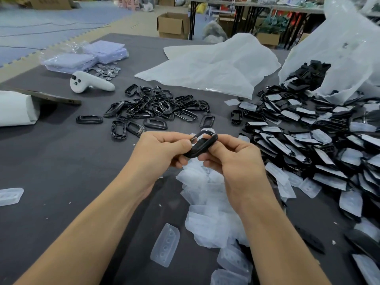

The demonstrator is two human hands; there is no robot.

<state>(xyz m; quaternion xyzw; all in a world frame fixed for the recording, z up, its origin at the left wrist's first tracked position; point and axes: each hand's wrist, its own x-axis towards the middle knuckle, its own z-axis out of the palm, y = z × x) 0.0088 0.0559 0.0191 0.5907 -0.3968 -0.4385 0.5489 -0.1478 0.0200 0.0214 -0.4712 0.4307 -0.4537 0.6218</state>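
1. The left hand (162,149) and the right hand (236,159) were both closed in a pinch on one black shell (202,147). They held it just above the desk (61,161), near the middle of the view, with its far end tilted higher.
2. A thin black frame (206,132) stood lifted off the shell's upper edge, between the fingertips of the two hands. Whether it had come fully free could not be told.
3. Judged from this, the step in hand was taking the shell apart: frame off, clear insert out.
4. Directly below the hands lay a heap of translucent inserts (207,202). Beyond the hands lay a pile of bare frames (152,108).
5. To the right spread the stock of unopened shells (308,145), spilling from a plastic bag (345,48).
6. The next move probably called for a steady peel rather than a twist to free the frame. The frame would then go to the far pile and the insert to the near heap.
7. Farther left, a white controller (90,84) sat well apart from the work.
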